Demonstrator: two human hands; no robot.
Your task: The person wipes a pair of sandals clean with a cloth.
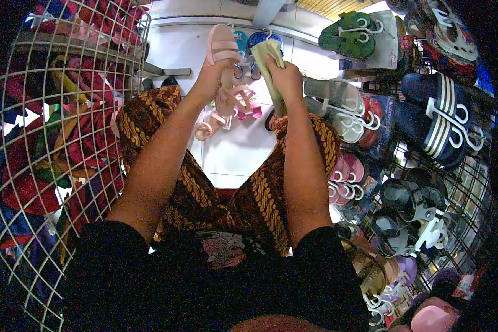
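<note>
My left hand (211,77) is closed around a pale pink strapped sandal (223,45), held up in front of me with its sole side partly hidden. My right hand (286,77) grips a folded yellow-green cloth (266,60), which hangs down below the fingers. Under my left hand, more pink sandals (218,120) and a bright pink pair (246,105) show near the white tiled floor. Just behind the cloth is a blue pair of sandals (264,39) on a hanger. The two hands are apart, and the cloth does not touch the held sandal.
A wire grid (66,110) with red and dark items behind it stands on my left. To my right, a black rack (454,188) carries hanging footwear, including green sandals (348,37) and navy striped slides (434,116). White floor tiles (238,149) lie between my knees.
</note>
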